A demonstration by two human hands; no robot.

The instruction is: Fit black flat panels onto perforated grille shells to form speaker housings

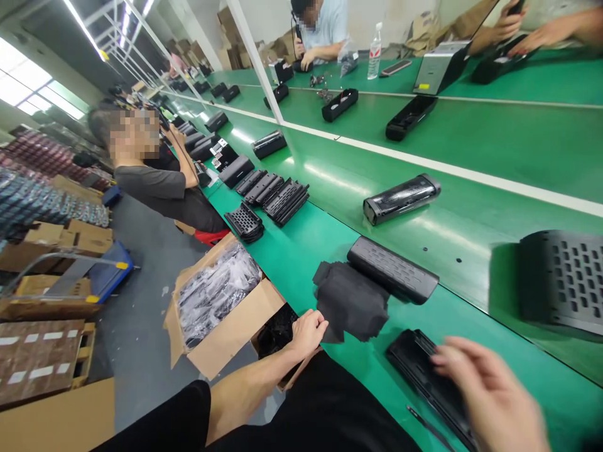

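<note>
My left hand (309, 333) is curled closed at the table's front edge, beside a stack of thin black sheets (351, 301). Whatever its fingers may hold is hidden. Blurred by motion, my right hand (490, 389) is over a long open black plastic housing (419, 358), thumb and fingertips drawn together at its far side. I cannot make out anything between them. A black pen-like tool (426, 427) lies beside that housing. Behind the sheets rests a closed black casing with slots (393, 270).
A carton (235, 326) of plastic-wrapped parts stands left of the table, with a smaller box of black parts (276, 333) below my left hand. Slotted black panels (285, 201) are stacked farther along. Casings (402, 198) lie on the green belt. Co-workers (155, 182) sit nearby.
</note>
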